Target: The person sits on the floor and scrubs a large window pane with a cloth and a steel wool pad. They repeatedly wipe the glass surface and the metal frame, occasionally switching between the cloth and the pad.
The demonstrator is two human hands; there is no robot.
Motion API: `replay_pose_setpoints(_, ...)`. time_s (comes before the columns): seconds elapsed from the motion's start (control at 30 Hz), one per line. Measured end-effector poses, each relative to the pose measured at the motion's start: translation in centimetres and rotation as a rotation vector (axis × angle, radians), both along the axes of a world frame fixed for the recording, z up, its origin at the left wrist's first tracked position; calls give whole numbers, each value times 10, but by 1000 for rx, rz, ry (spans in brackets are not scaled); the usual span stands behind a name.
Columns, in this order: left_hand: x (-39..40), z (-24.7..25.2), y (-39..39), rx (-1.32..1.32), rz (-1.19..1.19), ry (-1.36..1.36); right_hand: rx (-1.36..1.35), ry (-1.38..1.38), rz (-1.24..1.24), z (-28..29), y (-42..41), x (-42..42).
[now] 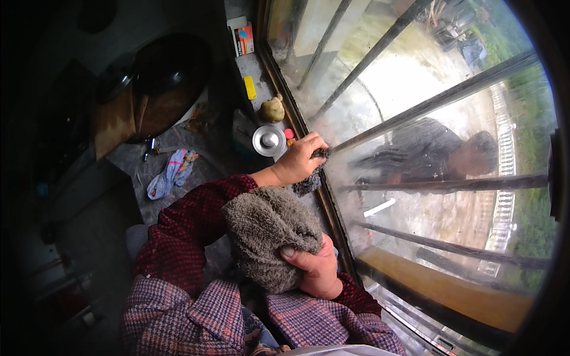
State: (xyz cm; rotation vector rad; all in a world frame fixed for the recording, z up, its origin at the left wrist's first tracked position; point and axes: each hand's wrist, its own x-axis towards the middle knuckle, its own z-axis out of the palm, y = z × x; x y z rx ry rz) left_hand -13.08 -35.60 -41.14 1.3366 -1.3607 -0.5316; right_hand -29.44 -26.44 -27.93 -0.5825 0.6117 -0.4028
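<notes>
My left hand (296,162) grips a dark, wet-looking cloth (307,183) against the lower edge of the window pane (338,178), beside the dark frame (327,196). Part of this cloth hangs down over the sill. Closer to my body, my right hand (318,269) holds a bunched grey-brown terry towel (269,236), its thumb pressed on top and its other fingers mostly hidden underneath. A round metal lid (269,140) lies just left of my left hand, with a small red cap (289,133) next to it.
Along the sill (251,66) are a pale brown knobbly root or fruit (272,110), a yellow packet (250,87) and a small printed box (243,40). Left lie a patterned cloth (171,175), a tap (150,149), a wooden board (115,120) and a dark wok (167,66). Bars (427,102) cross the window.
</notes>
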Motion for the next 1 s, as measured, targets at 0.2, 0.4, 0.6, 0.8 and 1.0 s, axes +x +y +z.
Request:
replay_pose_setpoints(0.2,1,13,2,-81,-29,-71,-44,69,7,3,1,2)
replay_pose_setpoints(0.4,-2,-9,-3,49,6,-321,-119,89,28,-1,-2,2)
replay_pose_setpoints(0.6,-6,-32,1,128,55,-422,-131,54,-9,0,4,3)
replay_pose_setpoints(0.8,39,23,11,-10,258,-169,-197,131,-72,-2,5,18)
replay_pose_setpoints(1.0,118,79,110,-94,509,14,-1298,187,-346,44,-59,48)
